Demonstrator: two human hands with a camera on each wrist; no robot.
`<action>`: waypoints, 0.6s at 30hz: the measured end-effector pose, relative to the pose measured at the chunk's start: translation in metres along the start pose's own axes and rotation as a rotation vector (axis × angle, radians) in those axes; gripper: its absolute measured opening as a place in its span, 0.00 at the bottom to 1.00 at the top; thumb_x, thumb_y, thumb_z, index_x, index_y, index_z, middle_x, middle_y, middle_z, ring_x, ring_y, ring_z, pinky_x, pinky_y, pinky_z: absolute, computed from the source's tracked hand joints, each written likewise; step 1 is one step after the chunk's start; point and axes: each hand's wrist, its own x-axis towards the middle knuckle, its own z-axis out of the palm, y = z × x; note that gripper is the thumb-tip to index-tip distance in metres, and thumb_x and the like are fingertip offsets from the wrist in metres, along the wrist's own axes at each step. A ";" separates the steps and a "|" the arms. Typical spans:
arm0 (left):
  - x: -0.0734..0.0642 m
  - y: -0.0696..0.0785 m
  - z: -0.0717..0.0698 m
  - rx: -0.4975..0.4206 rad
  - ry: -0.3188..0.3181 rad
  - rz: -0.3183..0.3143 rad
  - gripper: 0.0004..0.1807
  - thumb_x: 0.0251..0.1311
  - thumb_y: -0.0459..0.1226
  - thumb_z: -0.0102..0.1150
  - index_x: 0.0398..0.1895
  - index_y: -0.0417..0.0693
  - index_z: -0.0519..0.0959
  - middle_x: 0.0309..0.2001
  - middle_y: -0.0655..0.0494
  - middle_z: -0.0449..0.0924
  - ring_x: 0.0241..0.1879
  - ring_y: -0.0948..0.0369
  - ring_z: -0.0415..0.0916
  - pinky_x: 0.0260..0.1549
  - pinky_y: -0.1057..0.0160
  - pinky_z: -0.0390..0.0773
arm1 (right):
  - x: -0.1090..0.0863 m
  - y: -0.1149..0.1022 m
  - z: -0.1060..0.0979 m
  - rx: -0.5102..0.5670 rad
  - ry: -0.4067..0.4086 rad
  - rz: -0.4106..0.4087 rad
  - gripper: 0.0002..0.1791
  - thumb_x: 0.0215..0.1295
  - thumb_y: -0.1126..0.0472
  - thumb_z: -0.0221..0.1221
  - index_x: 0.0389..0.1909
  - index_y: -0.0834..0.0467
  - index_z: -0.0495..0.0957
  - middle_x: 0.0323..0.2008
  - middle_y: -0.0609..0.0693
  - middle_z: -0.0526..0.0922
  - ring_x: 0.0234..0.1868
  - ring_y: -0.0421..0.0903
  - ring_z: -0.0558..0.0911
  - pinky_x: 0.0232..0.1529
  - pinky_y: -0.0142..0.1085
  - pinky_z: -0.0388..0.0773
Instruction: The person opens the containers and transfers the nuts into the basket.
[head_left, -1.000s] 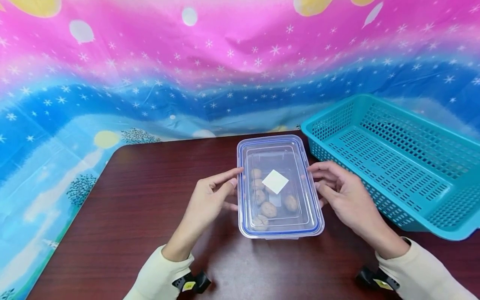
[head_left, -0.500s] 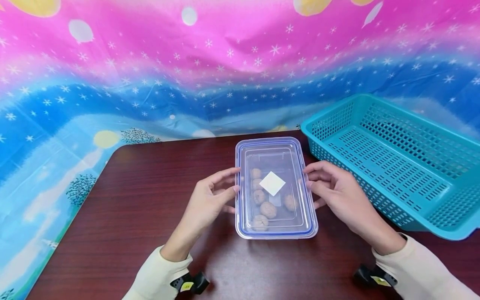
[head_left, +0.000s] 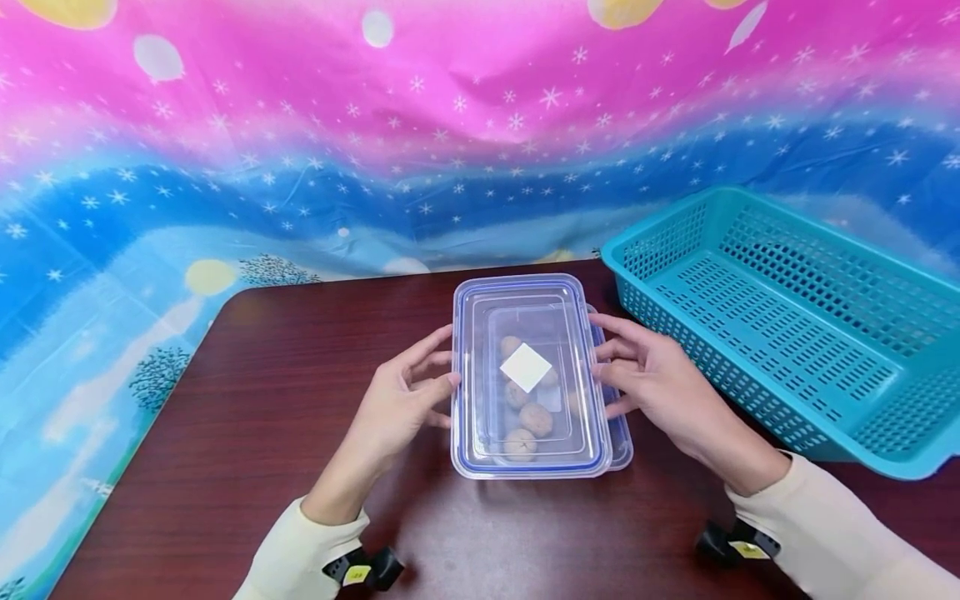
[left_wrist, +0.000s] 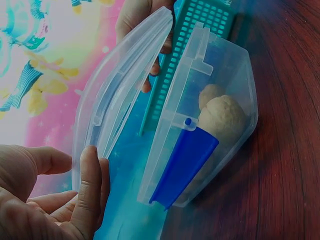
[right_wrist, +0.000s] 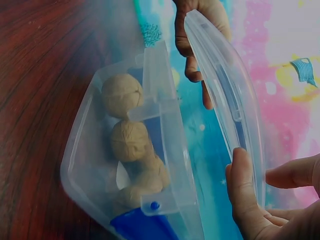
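In the head view my left hand (head_left: pixel 393 404) and right hand (head_left: pixel 663 379) pinch opposite long sides of a clear lid (head_left: pixel 477 333). It has a blue seal and a white square sticker (head_left: pixel 526 367). The lid is apart from and above the clear plastic container (head_left: pixel 621 446), shifted to its left, so only the container's right rim shows uncovered. Several walnuts (right_wrist: pixel 130 141) lie inside the container, seen through its wall in the right wrist view. A blue clip (left_wrist: pixel 185 165) hangs at the container's side in the left wrist view.
A teal perforated basket (head_left: pixel 757 367) stands at the right, close to my right hand. The dark wooden table (head_left: pixel 300 400) extends to the left of the container. Behind it hangs a pink and blue patterned cloth (head_left: pixel 450 167).
Both hands have moved left with the lid. It covered the container a second ago; now the container's right edge shows beyond it.
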 end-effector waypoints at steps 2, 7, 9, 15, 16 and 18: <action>-0.001 -0.001 -0.005 0.004 0.002 -0.002 0.35 0.69 0.27 0.60 0.77 0.58 0.70 0.62 0.40 0.81 0.40 0.58 0.87 0.28 0.55 0.88 | 0.003 -0.002 0.003 0.006 -0.016 0.008 0.38 0.74 0.68 0.57 0.82 0.55 0.57 0.54 0.67 0.80 0.43 0.46 0.86 0.35 0.47 0.89; -0.005 -0.002 -0.018 0.015 0.010 -0.014 0.34 0.71 0.29 0.59 0.78 0.57 0.69 0.63 0.39 0.80 0.42 0.59 0.87 0.30 0.56 0.88 | 0.013 -0.007 0.014 0.043 -0.047 0.033 0.39 0.72 0.71 0.57 0.82 0.56 0.58 0.53 0.64 0.76 0.37 0.44 0.85 0.35 0.47 0.89; -0.006 -0.002 -0.023 0.025 0.017 -0.021 0.34 0.71 0.29 0.59 0.78 0.57 0.68 0.64 0.39 0.80 0.43 0.60 0.87 0.30 0.56 0.88 | 0.018 -0.008 0.018 0.047 -0.053 0.044 0.39 0.71 0.72 0.57 0.81 0.57 0.58 0.51 0.63 0.75 0.35 0.43 0.84 0.34 0.47 0.89; -0.012 -0.002 -0.043 0.080 0.046 -0.050 0.34 0.72 0.31 0.60 0.79 0.57 0.67 0.65 0.40 0.79 0.43 0.61 0.87 0.32 0.56 0.88 | 0.031 -0.011 0.036 0.075 -0.087 0.061 0.38 0.69 0.74 0.56 0.80 0.59 0.60 0.48 0.61 0.75 0.34 0.44 0.83 0.33 0.48 0.89; -0.013 -0.002 -0.046 0.093 0.048 -0.054 0.34 0.72 0.32 0.60 0.79 0.57 0.67 0.66 0.40 0.79 0.43 0.61 0.87 0.32 0.56 0.88 | 0.033 -0.011 0.039 0.078 -0.097 0.063 0.38 0.69 0.75 0.56 0.79 0.59 0.60 0.48 0.62 0.75 0.35 0.44 0.83 0.33 0.48 0.89; -0.016 -0.002 -0.053 0.115 0.052 -0.059 0.34 0.72 0.32 0.60 0.79 0.56 0.67 0.66 0.39 0.78 0.44 0.62 0.86 0.32 0.56 0.88 | 0.037 -0.011 0.046 0.073 -0.119 0.065 0.37 0.68 0.75 0.55 0.79 0.61 0.60 0.47 0.62 0.75 0.35 0.45 0.83 0.33 0.48 0.89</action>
